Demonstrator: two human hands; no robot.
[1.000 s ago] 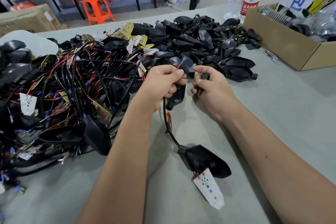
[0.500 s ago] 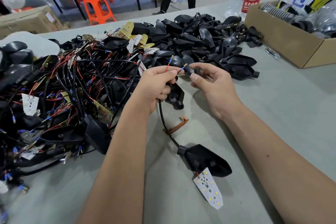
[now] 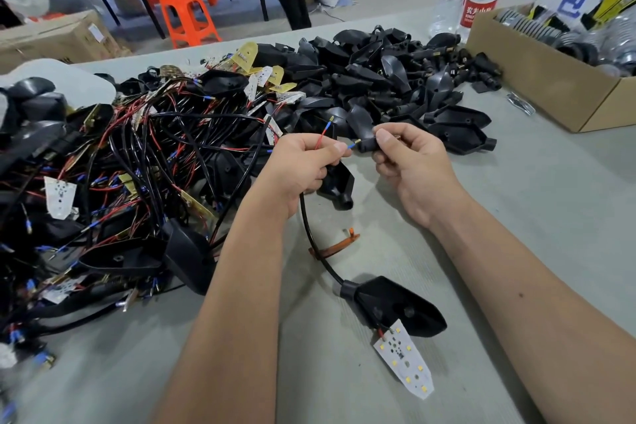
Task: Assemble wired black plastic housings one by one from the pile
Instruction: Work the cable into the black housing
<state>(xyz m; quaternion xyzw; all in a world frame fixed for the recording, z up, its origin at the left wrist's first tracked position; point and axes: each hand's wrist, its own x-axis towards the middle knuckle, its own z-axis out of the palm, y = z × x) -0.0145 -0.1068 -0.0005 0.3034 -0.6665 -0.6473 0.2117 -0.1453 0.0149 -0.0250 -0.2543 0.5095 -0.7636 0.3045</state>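
Bringing the connector (image 3: 367, 144) in since a second ago, your right hand (image 3: 409, 169) now pinches it at the blue wire (image 3: 350, 146) tip; your left hand (image 3: 303, 165) grips the wires and housing (image 3: 339, 182), so threading looks next.

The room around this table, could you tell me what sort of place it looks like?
Probably a small assembly workshop: a pile of wired black housings covers the table, a cardboard box of metal parts stands alongside, and more tables and an orange stool stand behind.
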